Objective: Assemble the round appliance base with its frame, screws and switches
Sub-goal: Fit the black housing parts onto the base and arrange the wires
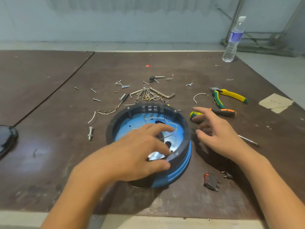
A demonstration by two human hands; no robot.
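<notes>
The black frame already sits in the top of the blue round base. What look like screw heads show on its rim, so that part of the job seems well on, though I cannot tell how many are tightened. The rocker switch is not yet fitted: it lies on the tabletop beside the right forearm, nearer the body than the right hand. A scatter of loose screws lies beyond both hands, along with hex keys (so fastening and wiring probably remain). The base stands directly under the left hand, which reaches over it with fingers spread and relaxed above the bowl, thumb by the near rim, holding nothing. The right hand hangs just to the right of the base, palm down, fingers fanned and loosely bent, empty. Its fingertips are over the yellow-green handle of a screwdriver, and pliers lie farther beyond it.
</notes>
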